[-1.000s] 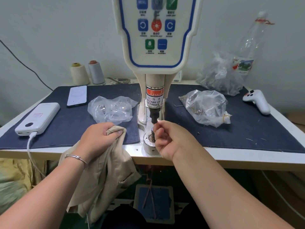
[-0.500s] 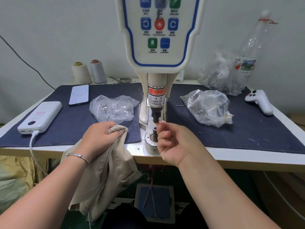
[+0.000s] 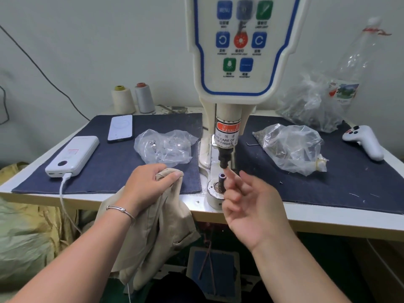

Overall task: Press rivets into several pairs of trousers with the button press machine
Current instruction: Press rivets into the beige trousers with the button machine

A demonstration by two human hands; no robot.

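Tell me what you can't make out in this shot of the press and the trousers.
Head view only:
- Lower die: whether a rivet sits on it, too small to tell.
- Right hand: fingers blurred by motion; contact with the punch unclear.
- Trousers: bunched in the left hand, hanging below the table edge, rivet spot hidden.
- Panel: top cut off, labels too blurred to read.

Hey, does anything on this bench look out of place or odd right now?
Mostly the right hand: its index fingertip sits right in the gap between the press punch and the lower die, beneath the finger-warning label. The beige trousers hang off the table edge, gripped by the left hand.
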